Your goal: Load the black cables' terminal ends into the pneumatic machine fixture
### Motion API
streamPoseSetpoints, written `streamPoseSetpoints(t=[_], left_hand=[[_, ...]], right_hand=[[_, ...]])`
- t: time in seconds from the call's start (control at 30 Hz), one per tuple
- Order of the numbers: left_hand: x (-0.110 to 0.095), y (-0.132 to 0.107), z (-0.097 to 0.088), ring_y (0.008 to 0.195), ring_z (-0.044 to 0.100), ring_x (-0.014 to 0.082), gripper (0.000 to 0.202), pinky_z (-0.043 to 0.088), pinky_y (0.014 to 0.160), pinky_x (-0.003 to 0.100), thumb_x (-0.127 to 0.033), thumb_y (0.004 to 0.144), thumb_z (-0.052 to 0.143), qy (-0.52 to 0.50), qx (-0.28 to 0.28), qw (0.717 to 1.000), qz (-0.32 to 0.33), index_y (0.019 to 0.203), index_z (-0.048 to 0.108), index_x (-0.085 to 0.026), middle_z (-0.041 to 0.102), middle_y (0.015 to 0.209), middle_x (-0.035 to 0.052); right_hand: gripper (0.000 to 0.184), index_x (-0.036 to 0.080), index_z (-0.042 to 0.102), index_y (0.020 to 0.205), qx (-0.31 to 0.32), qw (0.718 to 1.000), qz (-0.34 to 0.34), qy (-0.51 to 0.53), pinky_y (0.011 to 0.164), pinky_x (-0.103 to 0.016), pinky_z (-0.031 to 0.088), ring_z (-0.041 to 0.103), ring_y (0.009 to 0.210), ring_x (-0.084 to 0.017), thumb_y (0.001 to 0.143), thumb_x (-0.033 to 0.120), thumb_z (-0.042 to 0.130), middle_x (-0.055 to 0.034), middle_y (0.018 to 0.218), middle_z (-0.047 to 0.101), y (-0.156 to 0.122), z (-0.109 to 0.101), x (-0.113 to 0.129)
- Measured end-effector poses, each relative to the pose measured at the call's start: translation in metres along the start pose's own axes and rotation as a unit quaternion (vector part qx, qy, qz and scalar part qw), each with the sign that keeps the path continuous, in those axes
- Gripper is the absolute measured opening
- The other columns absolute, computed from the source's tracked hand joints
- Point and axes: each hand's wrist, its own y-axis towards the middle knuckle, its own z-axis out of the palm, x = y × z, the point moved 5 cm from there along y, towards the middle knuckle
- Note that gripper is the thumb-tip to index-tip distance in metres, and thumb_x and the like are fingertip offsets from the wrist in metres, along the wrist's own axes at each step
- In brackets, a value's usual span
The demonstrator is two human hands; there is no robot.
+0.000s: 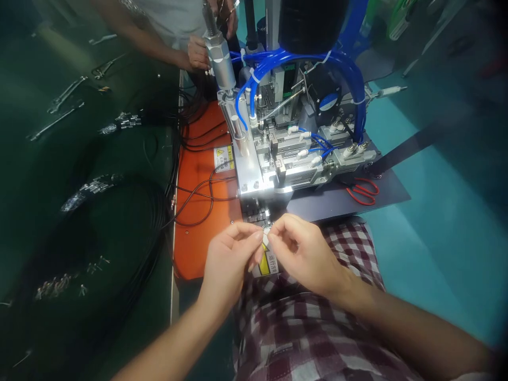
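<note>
My left hand and my right hand meet fingertip to fingertip just in front of a metal machine. Thumb and forefinger are pinched together on each. Something very small and thin seems to be between them, too fine to make out. Below the fingertips a white and yellow label shows in part. Small dark machine parts sit right behind my fingers. Thin black cables run from the machine across an orange base to the left.
On the dark green table lie wrenches, coiled black cables with bundled silvery ends, and small loose pieces. Red-handled scissors rest on a grey plate. Another person's hand is at the machine's back left.
</note>
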Motion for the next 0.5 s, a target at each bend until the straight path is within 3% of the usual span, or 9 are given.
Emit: streamPoseSetpoints(t=[0.13,0.23,0.33,0.43,0.5], left_hand=[[0.002,0.0,-0.004,0.046,0.041,0.0057,0.014,0.032,0.046,0.017,-0.028,0.081,0.067,0.04,-0.04,0.998,0.038,0.08,0.06,-0.016,0.05,0.048,-0.0055],[0.003,0.002,-0.006,0.048,0.043,0.0058,0.013,0.036,0.05,0.018,-0.027,0.081,0.066,0.038,-0.044,0.998,0.039,0.078,0.06,-0.016,0.049,0.048,-0.0059],[0.002,0.006,-0.009,0.045,0.039,0.0045,0.014,0.031,0.047,0.016,-0.026,0.081,0.066,0.011,-0.039,0.999,0.016,0.076,0.059,-0.016,0.046,0.045,-0.0068],[0.0,0.008,-0.011,0.041,0.033,0.003,0.017,0.022,0.043,0.016,-0.025,0.078,0.068,-0.015,-0.037,0.999,-0.014,0.072,0.057,-0.015,0.044,0.042,-0.0074],[-0.001,0.008,-0.012,0.04,0.032,0.0032,0.018,0.024,0.044,0.017,-0.025,0.078,0.069,-0.023,-0.033,0.999,-0.028,0.071,0.056,-0.015,0.044,0.041,-0.0073]], right_hand=[[0.02,0.021,0.048,0.07,0.045,0.98,0.145,0.128,0.039,-0.021,0.031,0.04,0.041,-0.008,0.089,0.026,0.049,0.0068,0.048,0.046,-0.003,0.018,-0.009],[0.02,0.021,0.05,0.068,0.003,0.995,0.085,0.056,0.046,-0.023,0.036,0.047,0.047,-0.01,0.088,0.022,0.051,0.0029,0.057,0.056,-0.002,0.019,0.0],[0.017,0.019,0.055,0.069,-0.012,0.999,0.026,-0.043,0.054,-0.025,0.039,0.052,0.058,-0.012,0.086,0.019,0.053,-0.0004,0.067,0.061,0.002,0.014,0.004],[0.012,0.02,0.062,0.077,0.033,0.998,0.05,-0.008,0.055,-0.026,0.04,0.054,0.058,-0.012,0.087,0.023,0.055,0.0004,0.069,0.063,0.008,0.01,-0.006],[0.011,0.02,0.064,0.08,0.038,0.996,0.074,0.033,0.053,-0.025,0.04,0.053,0.055,-0.011,0.087,0.025,0.057,0.0007,0.069,0.064,0.012,0.005,-0.013]])
